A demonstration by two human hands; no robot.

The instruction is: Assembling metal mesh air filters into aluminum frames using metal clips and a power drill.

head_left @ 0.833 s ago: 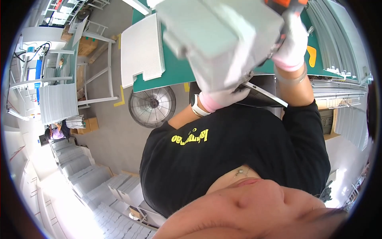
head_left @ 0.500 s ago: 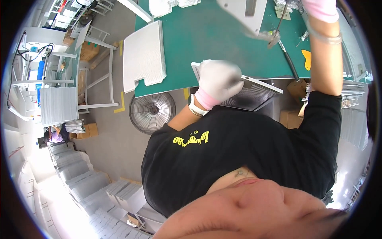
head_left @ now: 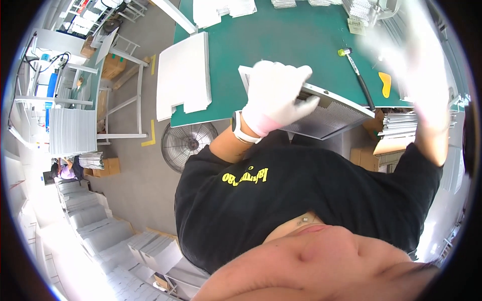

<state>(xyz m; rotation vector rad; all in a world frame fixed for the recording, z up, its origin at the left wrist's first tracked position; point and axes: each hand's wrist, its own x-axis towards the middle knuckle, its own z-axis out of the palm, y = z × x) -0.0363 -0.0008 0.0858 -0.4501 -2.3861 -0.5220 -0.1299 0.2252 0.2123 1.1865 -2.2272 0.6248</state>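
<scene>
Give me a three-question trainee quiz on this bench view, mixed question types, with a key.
1. True or false: the left hand rests on the framed mesh panel.
2. Which lies on the green table beyond the panel? A) a mallet B) a saw C) a kettle
3. Fill in: on the floor below the table's edge stands a round ____.

Key: 1 true; 2 A; 3 fan. The right hand is raised and blurred, so whether it holds anything cannot be told.

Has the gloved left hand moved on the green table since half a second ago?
Cannot tell. The left hand rests on the flat mesh panel at the green table front edge in both; the camera shifted too.
</scene>
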